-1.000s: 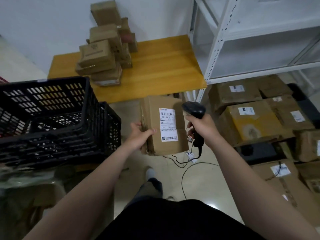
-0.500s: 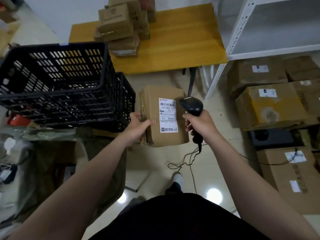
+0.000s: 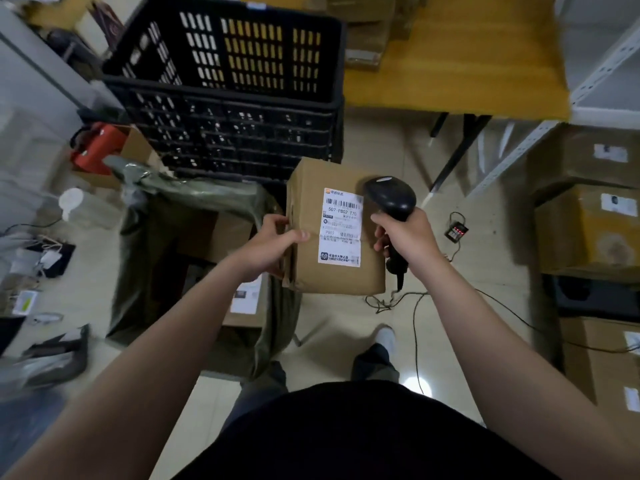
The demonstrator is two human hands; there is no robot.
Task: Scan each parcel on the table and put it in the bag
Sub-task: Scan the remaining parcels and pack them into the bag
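- L hand grips the parcel by its left edge: thumb flat on the top face just beside the shipping label, fingers curled round the side.
- Parcel = brown cardboard box, held in the air, label face up. It's just right of the bag opening and in front of the black plastic crate. Not in the bag yet.
- R hand is wrapped tight round the handle of the barcode scanner, all fingers closed on it.
- Scanner head sits over the parcel's right edge, next to the label's top right corner (can't tell if it touches the box).
- Scanner cable drops from the handle and loops on the floor.
- Bag is grey-green, mouth open, standing on the floor left of the parcel. Cardboard boxes already lie inside.
- Crate stands behind the bag, touching its far rim.
- Yellow table is at top right. More parcels are stacked at its left end, cut off by the frame.
- White metal rack stands at the table's right end, with big cartons on the floor below it.
- Small device w/ red LEDs lies on the floor right of the R hand.
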